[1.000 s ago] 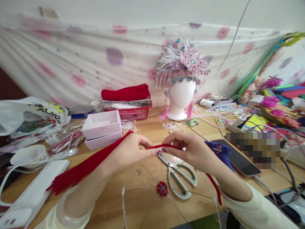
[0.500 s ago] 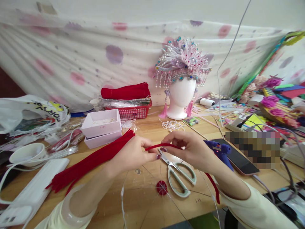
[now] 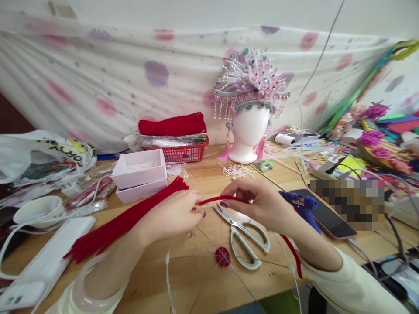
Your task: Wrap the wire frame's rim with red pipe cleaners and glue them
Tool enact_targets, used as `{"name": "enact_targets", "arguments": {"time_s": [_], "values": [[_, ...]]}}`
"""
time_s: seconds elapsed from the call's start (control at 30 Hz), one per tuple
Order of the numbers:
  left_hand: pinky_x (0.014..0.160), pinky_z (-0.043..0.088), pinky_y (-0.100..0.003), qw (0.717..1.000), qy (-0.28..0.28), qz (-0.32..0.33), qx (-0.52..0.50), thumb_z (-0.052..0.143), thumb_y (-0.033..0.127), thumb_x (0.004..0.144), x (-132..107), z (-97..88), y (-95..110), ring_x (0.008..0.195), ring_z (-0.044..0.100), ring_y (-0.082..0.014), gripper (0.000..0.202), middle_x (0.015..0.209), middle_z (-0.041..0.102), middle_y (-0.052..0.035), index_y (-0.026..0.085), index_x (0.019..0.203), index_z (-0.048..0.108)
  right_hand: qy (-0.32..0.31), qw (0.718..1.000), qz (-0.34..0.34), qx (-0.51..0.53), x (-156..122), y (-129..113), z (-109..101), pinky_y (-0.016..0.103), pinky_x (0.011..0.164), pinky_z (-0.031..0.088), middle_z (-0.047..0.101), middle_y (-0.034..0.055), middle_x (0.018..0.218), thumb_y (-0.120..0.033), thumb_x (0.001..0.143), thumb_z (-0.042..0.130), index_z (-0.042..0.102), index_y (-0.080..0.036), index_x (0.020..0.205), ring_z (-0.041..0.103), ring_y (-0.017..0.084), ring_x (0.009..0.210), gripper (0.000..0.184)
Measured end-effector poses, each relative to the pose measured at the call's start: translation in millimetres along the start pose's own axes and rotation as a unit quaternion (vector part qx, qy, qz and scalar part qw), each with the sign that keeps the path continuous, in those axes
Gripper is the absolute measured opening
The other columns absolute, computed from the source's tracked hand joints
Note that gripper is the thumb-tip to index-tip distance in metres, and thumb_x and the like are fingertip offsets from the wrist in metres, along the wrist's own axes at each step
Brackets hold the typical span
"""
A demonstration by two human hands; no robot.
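Observation:
My right hand [image 3: 262, 203] pinches a single red pipe cleaner [image 3: 222, 199] near its left tip; the rest of the stem runs under my wrist and hangs off the table's front. My left hand [image 3: 173, 213] hovers just left of that tip with its fingers curled, and I cannot make out anything in them. A bundle of red pipe cleaners [image 3: 127, 222] lies slanted on the wooden table [image 3: 203, 174] under my left forearm. White-handled scissors [image 3: 244, 237] and a small red disc [image 3: 223, 256] lie below my hands.
A white mannequin head with a pearl headdress [image 3: 248, 104] stands at the back. Near it sit a red basket [image 3: 183, 152], pink boxes [image 3: 140, 174], strings of pearls [image 3: 237, 171], a blue glue gun [image 3: 299, 205], a phone [image 3: 324, 216], and craft clutter at right and left.
My left hand has let go of the pipe cleaner's tip and drawn slightly left and down. My right hand still holds the stem at about the same place.

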State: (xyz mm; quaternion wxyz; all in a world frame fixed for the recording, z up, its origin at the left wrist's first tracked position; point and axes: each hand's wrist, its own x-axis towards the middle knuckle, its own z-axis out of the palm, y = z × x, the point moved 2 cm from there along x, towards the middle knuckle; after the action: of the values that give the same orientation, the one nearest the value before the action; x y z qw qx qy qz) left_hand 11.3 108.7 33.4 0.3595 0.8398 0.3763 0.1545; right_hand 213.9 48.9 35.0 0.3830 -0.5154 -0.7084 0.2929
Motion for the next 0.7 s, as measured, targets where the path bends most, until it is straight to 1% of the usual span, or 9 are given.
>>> {"name": "enact_targets", "arguments": {"time_s": [0.07,0.1,0.13,0.23,0.37,0.43,0.5,0.6,0.7], "values": [[0.102,0.045,-0.04,1.0,0.011,0.002,0.025,0.074,0.025,0.072,-0.6,-3.0,1.5,0.12,0.064,-0.0325,0.039,0.127,0.073,-0.012,0.021,0.11,0.076,0.0,1.0,0.0,-0.005,0.1,0.2,0.0,0.024,0.051,0.037,0.06,-0.0029,0.065,-0.03,0.088,0.069,0.071,-0.018,0.087,0.048,0.01,0.056,0.012],[0.105,0.044,-0.041,1.0,0.006,-0.003,0.025,0.076,0.027,0.072,-1.0,-5.3,2.4,0.124,0.062,-0.0329,0.045,0.133,0.07,-0.012,0.022,0.116,0.074,0.0,1.0,0.001,-0.009,0.2,0.4,0.1,0.024,0.052,0.037,0.06,-0.0028,0.065,-0.03,0.088,0.069,0.071,-0.018,0.087,0.048,0.01,0.057,0.013],[0.104,0.045,-0.042,1.0,-0.002,-0.01,0.01,0.076,0.031,0.073,-1.5,-8.0,3.2,0.121,0.064,-0.0323,0.043,0.131,0.071,-0.0113,0.022,0.115,0.074,0.002,1.0,0.001,-0.013,0.4,0.6,0.4,0.024,0.052,0.037,0.06,-0.0027,0.065,-0.03,0.088,0.069,0.071,-0.018,0.087,0.048,0.01,0.057,0.013],[0.087,0.053,-0.038,0.997,-0.026,-0.033,-0.062,0.069,0.041,0.082,-1.9,-14.9,5.7,0.097,0.073,-0.0272,0.025,0.102,0.08,-0.0066,0.021,0.095,0.076,0.005,1.0,0.002,-0.012,1.7,2.3,1.1,0.024,0.052,0.037,0.061,-0.0022,0.067,-0.033,0.088,0.07,0.071,-0.018,0.086,0.049,0.011,0.058,0.015],[0.073,0.055,-0.033,0.985,-0.012,-0.054,-0.161,0.072,0.038,0.078,1.3,-13.9,7.5,0.078,0.074,-0.0218,0.022,0.083,0.078,-0.0043,0.019,0.091,0.072,0.001,1.0,0.004,0.006,0.8,5.4,-3.0,0.024,0.052,0.037,0.06,-0.002,0.069,-0.042,0.089,0.071,0.071,-0.018,0.093,0.048,0.011,0.059,0.024],[0.066,0.055,-0.031,0.983,0.013,-0.045,-0.179,0.069,0.035,0.08,3.0,-10.5,9.1,0.068,0.071,-0.018,0.024,0.082,0.076,-0.0033,0.018,0.098,0.071,-0.011,1.0,0.006,0.024,-2.4,5.4,-8.6,0.023,0.051,0.038,0.058,-0.0022,0.069,-0.046,0.088,0.072,0.07,-0.018,0.096,0.048,0.011,0.06,0.029],[0.063,0.055,-0.029,0.981,0.059,-0.013,-0.183,0.065,0.034,0.084,3.1,-8.6,12.3,0.067,0.069,-0.016,0.027,0.089,0.074,-0.0038,0.019,0.105,0.07,-0.021,0.999,0.014,0.044,-7.0,3.7,-15.5,0.023,0.052,0.04,0.059,-0.002,0.069,-0.048,0.087,0.074,0.069,-0.018,0.095,0.05,0.011,0.06,0.031],[0.071,0.058,-0.029,0.974,0.133,0.056,-0.172,0.063,0.032,0.087,0.0,-10.1,18.3,0.084,0.071,-0.0184,0.027,0.103,0.075,-0.0057,0.02,0.11,0.071,0.032,0.998,0.003,0.048,-12.3,-1.5,-26.3,0.026,0.056,0.045,0.066,0.0018,0.074,-0.049,0.085,0.075,0.071,-0.018,0.09,0.057,0.014,0.065,0.031],[0.082,0.058,-0.031,0.972,0.18,0.092,-0.121,0.067,0.034,0.086,-2.8,-12.9,19.8,0.097,0.07,-0.0216,0.023,0.105,0.077,-0.0051,0.022,0.104,0.075,0.096,0.995,-0.026,0.022,-14.0,-3.6,-31.1,0.028,0.06,0.049,0.071,0.0045,0.078,-0.049,0.085,0.075,0.073,-0.019,0.087,0.061,0.016,0.068,0.03]]}}
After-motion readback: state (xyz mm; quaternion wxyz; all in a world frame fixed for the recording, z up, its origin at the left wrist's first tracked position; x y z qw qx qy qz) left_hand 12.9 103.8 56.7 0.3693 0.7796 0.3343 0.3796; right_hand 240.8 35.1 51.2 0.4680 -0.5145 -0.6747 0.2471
